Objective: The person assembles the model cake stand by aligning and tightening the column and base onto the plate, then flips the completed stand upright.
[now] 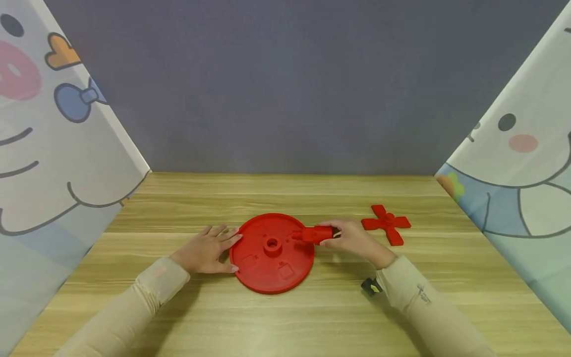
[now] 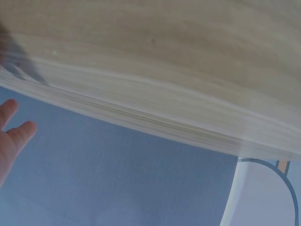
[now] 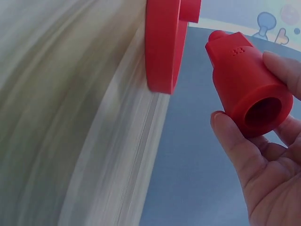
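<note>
A round red disc (image 1: 260, 280) with a raised rim, a central ring-shaped hub and square markings lies flat on the table. My left hand (image 1: 206, 252) rests at its left edge, fingers spread and fairly straight along the rim. In the left wrist view only a few of its fingertips (image 2: 21, 134) show. My right hand (image 1: 353, 240) grips a red cylindrical part (image 3: 249, 77), with "33" on its side, a hollow round end and a narrower blocky end. In the head view this part overlaps the disc's right side, its narrow end pointing left.
Right of the disc, behind my right hand, lies a red four-bladed cross piece (image 1: 387, 223) with a central knob. A small black device (image 1: 371, 286) sits by my right sleeve. A grey panel (image 1: 285, 89) closes off the wooden table's (image 1: 285, 327) far edge, with cartoon-printed sheets either side.
</note>
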A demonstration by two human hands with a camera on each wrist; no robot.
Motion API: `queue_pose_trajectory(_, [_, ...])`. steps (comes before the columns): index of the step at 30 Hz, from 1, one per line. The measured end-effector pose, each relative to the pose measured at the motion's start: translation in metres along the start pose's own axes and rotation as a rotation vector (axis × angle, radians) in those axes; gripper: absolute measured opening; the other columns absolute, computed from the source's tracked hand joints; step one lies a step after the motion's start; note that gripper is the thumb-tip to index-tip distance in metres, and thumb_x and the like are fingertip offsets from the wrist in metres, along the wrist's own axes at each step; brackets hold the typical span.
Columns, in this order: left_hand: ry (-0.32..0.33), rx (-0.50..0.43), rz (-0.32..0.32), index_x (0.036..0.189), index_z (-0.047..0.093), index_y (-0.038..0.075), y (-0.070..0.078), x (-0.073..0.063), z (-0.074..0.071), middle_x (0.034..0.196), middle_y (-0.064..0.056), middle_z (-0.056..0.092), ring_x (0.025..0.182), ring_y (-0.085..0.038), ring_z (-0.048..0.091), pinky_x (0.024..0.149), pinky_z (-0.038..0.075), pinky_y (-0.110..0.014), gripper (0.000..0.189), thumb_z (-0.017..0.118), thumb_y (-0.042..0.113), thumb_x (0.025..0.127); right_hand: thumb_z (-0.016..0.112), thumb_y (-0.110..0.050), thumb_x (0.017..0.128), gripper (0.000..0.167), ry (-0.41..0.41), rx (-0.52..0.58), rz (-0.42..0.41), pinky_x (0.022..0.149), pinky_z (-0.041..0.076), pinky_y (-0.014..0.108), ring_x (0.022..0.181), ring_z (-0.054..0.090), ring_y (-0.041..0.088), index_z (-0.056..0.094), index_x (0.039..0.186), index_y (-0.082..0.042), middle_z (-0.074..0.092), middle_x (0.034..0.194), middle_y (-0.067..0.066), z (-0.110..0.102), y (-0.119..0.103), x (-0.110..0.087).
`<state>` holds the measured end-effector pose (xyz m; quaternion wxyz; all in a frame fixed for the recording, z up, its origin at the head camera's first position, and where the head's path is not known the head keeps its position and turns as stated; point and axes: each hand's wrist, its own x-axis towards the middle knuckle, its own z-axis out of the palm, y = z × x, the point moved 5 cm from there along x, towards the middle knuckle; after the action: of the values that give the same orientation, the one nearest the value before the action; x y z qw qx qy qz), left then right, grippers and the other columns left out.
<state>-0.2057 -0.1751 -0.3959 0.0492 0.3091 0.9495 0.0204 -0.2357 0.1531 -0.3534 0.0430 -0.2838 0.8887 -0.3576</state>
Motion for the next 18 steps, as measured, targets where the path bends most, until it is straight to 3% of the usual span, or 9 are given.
queue_pose_trajectory(5, [0.007,0.011,0.007,0.144,0.044,0.006,0.000,0.001,0.000,0.148,-0.015,0.040,0.136,-0.043,0.029,0.107,0.024,-0.062,0.087,0.053,0.069,0.083,0.077,-0.014,0.080,0.040,-0.010,-0.042,-0.038,0.068,0.053,0.025,0.079,0.066,0.016,0.066,0.116,0.001,0.068,0.096,0.008,0.004,-0.009,0.007])
queue_pose_trajectory(9, [0.009,0.009,0.006,0.144,0.044,0.006,0.000,0.000,0.001,0.148,-0.015,0.040,0.136,-0.043,0.029,0.107,0.024,-0.062,0.087,0.053,0.069,0.083,0.077,-0.014,0.081,0.041,-0.018,-0.003,-0.057,0.069,0.053,0.026,0.080,0.064,0.015,0.065,0.117,0.002,0.067,0.099,0.009,0.009,-0.016,0.013])
queue_pose_trajectory(14, [0.011,0.006,0.004,0.144,0.044,0.007,0.000,0.000,0.001,0.148,-0.015,0.040,0.136,-0.043,0.030,0.107,0.024,-0.062,0.087,0.052,0.069,0.084,0.078,-0.011,0.080,0.039,-0.012,0.061,-0.106,0.067,0.054,0.025,0.078,0.063,0.014,0.066,0.114,0.004,0.067,0.093,0.008,0.018,-0.023,0.020])
queue_pose_trajectory(18, [0.005,-0.002,0.003,0.144,0.044,0.007,0.000,-0.001,0.000,0.149,-0.014,0.039,0.136,-0.043,0.030,0.107,0.023,-0.063,0.087,0.050,0.070,0.084,0.078,-0.008,0.077,0.036,0.043,0.131,-0.087,0.062,0.054,0.025,0.076,0.063,0.016,0.067,0.110,0.003,0.066,0.087,0.007,0.022,-0.025,0.025])
